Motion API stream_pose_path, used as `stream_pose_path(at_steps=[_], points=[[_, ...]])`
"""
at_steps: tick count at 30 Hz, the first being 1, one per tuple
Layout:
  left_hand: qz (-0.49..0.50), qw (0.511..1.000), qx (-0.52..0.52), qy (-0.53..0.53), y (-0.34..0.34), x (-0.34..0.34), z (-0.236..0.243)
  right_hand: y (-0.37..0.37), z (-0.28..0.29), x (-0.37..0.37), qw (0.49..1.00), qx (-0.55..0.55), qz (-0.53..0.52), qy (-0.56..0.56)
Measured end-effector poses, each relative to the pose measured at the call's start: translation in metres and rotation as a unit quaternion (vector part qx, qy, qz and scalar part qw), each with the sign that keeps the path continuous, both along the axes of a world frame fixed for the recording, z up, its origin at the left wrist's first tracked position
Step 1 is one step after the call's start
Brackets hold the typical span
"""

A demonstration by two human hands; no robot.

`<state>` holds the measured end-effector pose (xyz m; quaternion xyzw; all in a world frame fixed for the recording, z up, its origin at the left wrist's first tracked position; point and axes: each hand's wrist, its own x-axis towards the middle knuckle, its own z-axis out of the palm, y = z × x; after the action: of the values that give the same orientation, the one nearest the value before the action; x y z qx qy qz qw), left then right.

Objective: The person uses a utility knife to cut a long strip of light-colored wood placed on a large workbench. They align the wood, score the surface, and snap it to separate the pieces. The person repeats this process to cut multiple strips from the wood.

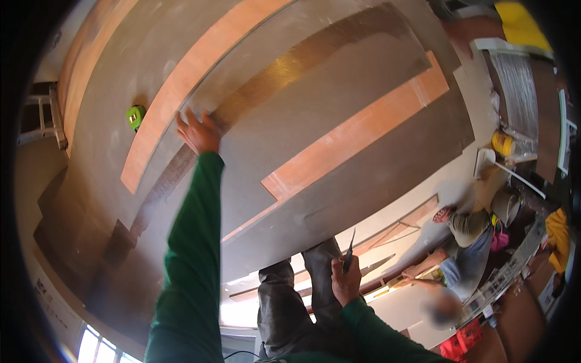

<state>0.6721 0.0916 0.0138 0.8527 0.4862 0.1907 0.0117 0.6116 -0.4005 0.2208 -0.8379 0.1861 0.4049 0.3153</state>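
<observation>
My left hand (201, 132) reaches out over a large grey-brown sheet (339, 78), its fingers spread. The fingertips rest at the near edge of a long orange-brown strip (181, 78), beside a darker, shiny brown band (284, 66). Close to my legs, my right hand (346, 281) is closed round the dark handle of a slim pointed tool (349, 257). Its thin tip points up and away from me; I cannot tell its exact kind. A green tape measure (135, 116) lies beyond the strip, left of my left hand.
A second orange-brown strip (363, 130) lies right of centre on the sheet. At the lower right another person (466, 260) sits low, near a white-handled tool (514, 172) and a yellow container (502, 143). A ladder-like frame (45, 115) stands at the far left.
</observation>
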Motion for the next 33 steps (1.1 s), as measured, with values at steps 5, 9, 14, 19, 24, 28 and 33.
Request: stream_pose_path(at_steps=[5,9,14,19,24,28,33], points=[[-0.306,0.907,-0.289,-0.018,-0.236,-0.070,0.032,0.017,0.016,0.010,0.999,-0.030,-0.015,-0.009],[-0.310,0.829,-0.449,0.120,-0.345,-0.087,0.096,0.000,0.006,-0.009,0.995,-0.020,-0.095,0.013],[-0.294,0.866,-0.337,0.224,-0.371,-0.098,0.060,-0.021,-0.004,-0.036,0.994,0.005,-0.111,-0.008],[-0.296,0.857,-0.344,0.245,-0.373,-0.100,0.057,-0.025,-0.001,-0.061,0.987,0.046,-0.153,-0.014],[-0.251,0.854,-0.398,0.222,-0.364,-0.103,0.093,-0.031,0.006,-0.076,0.959,0.086,-0.268,-0.029],[-0.220,0.875,-0.416,0.114,-0.331,-0.125,0.123,-0.037,0.006,-0.087,0.960,0.080,-0.266,-0.045],[-0.240,0.885,-0.399,0.018,-0.275,-0.152,0.153,-0.031,0.002,-0.081,0.961,0.084,-0.262,-0.024]])
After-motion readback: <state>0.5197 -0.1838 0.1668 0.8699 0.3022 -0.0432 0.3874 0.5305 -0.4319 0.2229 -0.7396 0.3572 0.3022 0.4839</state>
